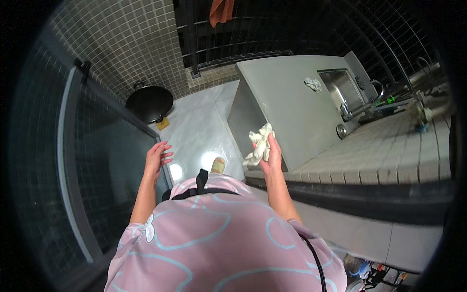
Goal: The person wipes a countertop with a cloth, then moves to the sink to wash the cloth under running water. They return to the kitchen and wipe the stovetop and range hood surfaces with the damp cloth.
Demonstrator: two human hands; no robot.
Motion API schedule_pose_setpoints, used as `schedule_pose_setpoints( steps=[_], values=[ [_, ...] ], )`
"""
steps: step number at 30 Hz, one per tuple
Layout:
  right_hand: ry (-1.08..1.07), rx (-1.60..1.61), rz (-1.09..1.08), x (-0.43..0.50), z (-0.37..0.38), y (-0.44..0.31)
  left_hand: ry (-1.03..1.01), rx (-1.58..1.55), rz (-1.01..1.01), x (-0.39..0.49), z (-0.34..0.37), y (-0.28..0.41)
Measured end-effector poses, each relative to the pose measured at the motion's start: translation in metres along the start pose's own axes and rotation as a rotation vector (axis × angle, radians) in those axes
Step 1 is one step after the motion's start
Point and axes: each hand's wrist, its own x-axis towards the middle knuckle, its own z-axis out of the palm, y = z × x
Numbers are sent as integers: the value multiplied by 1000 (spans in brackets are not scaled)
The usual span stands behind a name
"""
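My right hand is closed around a crumpled whitish cloth, held near the edge of a grey countertop. My left hand hangs at the left beside a glass door, fingers apart and holding nothing. A second crumpled cloth lies on the countertop next to a steel sink. By the sink is a chrome faucet, and a round metal sink strainer or lid sits close to the tiled ledge.
A black wok leans by the tiled wall at left, with a yellow item under its rim. The framed glass door stands left. A tiled ledge runs along the right. An orange cloth hangs at the window bars.
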Motion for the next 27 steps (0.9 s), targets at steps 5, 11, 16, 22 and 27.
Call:
schedule_pose_setpoints(
  steps=[5, 11, 16, 22, 27],
  values=[
    [-8, 233, -147, 123, 1, -35, 214, -98, -191, 77, -12, -6],
    [405, -1689, -810, 178, -32, -56, 214, -47, -250, 170, -18, 28],
    [502, -1918, -665, 226, -33, -42, 84, 136, -259, 288, -2, 98],
    [932, -1772, -612, 357, 40, -53, -216, 438, -185, 456, 85, 233],
    [750, -1789, -514, 385, 118, 4, -503, 654, -28, 565, 174, 323]
  ],
)
